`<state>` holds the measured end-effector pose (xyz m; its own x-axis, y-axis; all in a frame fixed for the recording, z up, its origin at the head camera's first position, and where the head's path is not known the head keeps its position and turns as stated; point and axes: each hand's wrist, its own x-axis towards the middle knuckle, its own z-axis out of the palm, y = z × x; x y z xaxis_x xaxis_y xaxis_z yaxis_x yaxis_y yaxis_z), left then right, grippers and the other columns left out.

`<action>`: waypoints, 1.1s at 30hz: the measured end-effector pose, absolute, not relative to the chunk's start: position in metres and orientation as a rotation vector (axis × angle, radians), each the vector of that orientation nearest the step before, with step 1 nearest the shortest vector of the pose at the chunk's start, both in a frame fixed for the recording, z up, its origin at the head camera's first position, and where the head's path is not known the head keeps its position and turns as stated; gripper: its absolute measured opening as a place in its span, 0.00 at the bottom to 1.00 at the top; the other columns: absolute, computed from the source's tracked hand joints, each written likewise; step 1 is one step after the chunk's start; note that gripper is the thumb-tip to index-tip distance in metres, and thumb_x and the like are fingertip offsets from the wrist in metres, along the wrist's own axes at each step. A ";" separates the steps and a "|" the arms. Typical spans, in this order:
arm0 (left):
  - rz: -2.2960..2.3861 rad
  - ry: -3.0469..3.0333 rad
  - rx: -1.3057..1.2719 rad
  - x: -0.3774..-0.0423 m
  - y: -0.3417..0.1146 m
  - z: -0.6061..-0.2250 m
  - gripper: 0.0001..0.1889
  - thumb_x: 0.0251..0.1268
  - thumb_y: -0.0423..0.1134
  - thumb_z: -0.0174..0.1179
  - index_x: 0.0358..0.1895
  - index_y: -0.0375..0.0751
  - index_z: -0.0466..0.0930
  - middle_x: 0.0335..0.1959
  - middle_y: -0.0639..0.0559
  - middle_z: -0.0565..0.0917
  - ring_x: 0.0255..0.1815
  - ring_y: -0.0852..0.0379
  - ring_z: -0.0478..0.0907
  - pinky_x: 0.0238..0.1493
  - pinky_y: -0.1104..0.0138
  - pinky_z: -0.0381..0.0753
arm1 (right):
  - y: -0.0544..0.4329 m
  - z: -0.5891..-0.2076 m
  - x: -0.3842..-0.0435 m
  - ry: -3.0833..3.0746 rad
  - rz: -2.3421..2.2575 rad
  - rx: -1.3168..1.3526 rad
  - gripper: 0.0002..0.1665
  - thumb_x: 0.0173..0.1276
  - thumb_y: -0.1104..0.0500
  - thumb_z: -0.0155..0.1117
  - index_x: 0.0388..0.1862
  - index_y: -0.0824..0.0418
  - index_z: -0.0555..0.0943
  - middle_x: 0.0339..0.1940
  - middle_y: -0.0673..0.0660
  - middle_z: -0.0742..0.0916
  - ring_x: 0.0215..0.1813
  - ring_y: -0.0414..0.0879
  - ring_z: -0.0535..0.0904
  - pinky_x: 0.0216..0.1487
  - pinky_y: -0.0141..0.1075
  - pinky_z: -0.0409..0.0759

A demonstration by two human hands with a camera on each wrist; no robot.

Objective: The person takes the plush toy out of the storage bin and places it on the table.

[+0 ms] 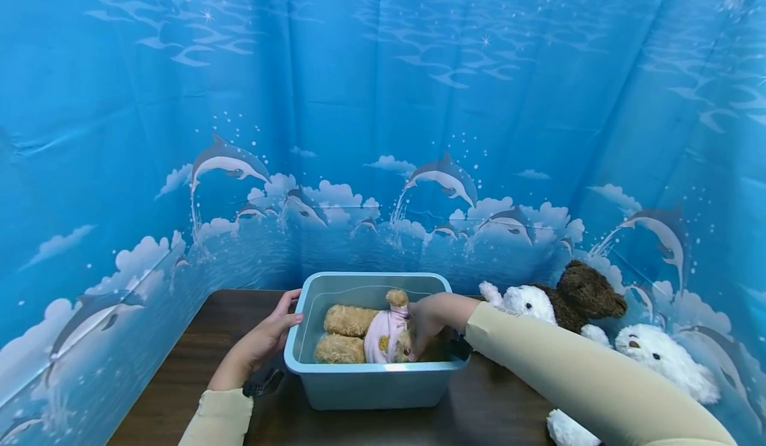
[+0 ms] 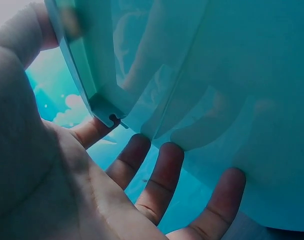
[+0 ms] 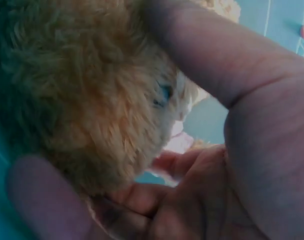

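Note:
A light blue plastic bin (image 1: 377, 387) stands on the table. Inside it lies a tan teddy bear (image 1: 347, 320) in a pink top, legs toward the left wall and head toward the right. My left hand (image 1: 269, 333) holds the bin's left rim, thumb over the edge; in the left wrist view its fingers (image 2: 164, 170) press the outer wall. My right hand (image 1: 432, 320) reaches over the right side and grips the teddy bear's head, hiding much of it. In the right wrist view, thumb and fingers curve around the head's tan fur (image 3: 92, 100).
To the right of the bin, under and behind my right forearm, lie several plush toys: a dark brown one (image 1: 589, 293), a white one (image 1: 664, 359) and another with a white face (image 1: 529, 302). A blue dolphin-print curtain (image 1: 359, 133) hangs behind the brown table (image 1: 197, 346).

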<state>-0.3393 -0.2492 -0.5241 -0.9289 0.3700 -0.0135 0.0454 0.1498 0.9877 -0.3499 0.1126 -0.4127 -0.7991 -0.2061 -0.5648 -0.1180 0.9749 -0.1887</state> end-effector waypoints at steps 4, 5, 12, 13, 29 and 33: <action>1.856 2.174 0.406 -0.339 -0.249 -0.526 0.37 0.83 0.55 0.52 0.86 0.63 0.44 0.83 0.42 0.51 0.83 0.29 0.55 0.77 0.34 0.74 | 0.112 -0.417 -0.348 2.549 -0.125 -0.240 0.49 0.52 0.42 0.91 0.68 0.56 0.78 0.57 0.58 0.86 0.47 0.53 0.88 0.50 0.51 0.93; 1.853 2.176 0.405 -0.339 -0.249 -0.526 0.37 0.83 0.55 0.52 0.86 0.63 0.44 0.83 0.43 0.51 0.83 0.29 0.56 0.77 0.34 0.75 | 0.113 -0.418 -0.348 2.562 -0.107 -0.241 0.44 0.52 0.41 0.91 0.62 0.56 0.80 0.52 0.56 0.86 0.44 0.52 0.88 0.49 0.50 0.93; 1.848 2.192 0.396 -0.339 -0.249 -0.525 0.38 0.82 0.56 0.53 0.86 0.63 0.44 0.84 0.42 0.50 0.83 0.29 0.57 0.76 0.33 0.75 | 0.112 -0.418 -0.350 2.617 -0.104 -0.248 0.35 0.51 0.41 0.90 0.48 0.55 0.81 0.39 0.53 0.85 0.37 0.47 0.85 0.41 0.43 0.89; 1.852 2.192 0.391 -0.339 -0.250 -0.525 0.38 0.82 0.56 0.53 0.86 0.63 0.44 0.84 0.42 0.50 0.83 0.29 0.56 0.77 0.33 0.74 | 0.111 -0.417 -0.351 2.614 -0.118 -0.248 0.34 0.52 0.41 0.90 0.48 0.56 0.81 0.39 0.53 0.85 0.37 0.47 0.84 0.41 0.42 0.88; 1.847 2.180 0.408 -0.339 -0.247 -0.526 0.38 0.82 0.56 0.51 0.86 0.61 0.42 0.86 0.43 0.48 0.85 0.29 0.54 0.81 0.32 0.67 | 0.134 -0.396 -0.353 2.365 -0.857 -0.147 0.64 0.60 0.52 0.86 0.90 0.54 0.59 0.77 0.67 0.76 0.61 0.60 0.86 0.52 0.57 0.91; 1.850 2.184 0.388 -0.340 -0.247 -0.525 0.38 0.81 0.56 0.53 0.86 0.64 0.44 0.86 0.44 0.49 0.85 0.31 0.55 0.81 0.33 0.68 | 0.138 -0.391 -0.346 2.351 -1.060 -0.150 0.52 0.65 0.52 0.83 0.84 0.52 0.67 0.69 0.65 0.80 0.61 0.64 0.85 0.49 0.63 0.91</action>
<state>-0.3396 -0.2471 -0.5254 -0.9327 0.3601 -0.0198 0.0397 0.1570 0.9868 -0.3465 0.1384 -0.3911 -0.8417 -0.3150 -0.4386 0.1200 0.6828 -0.7207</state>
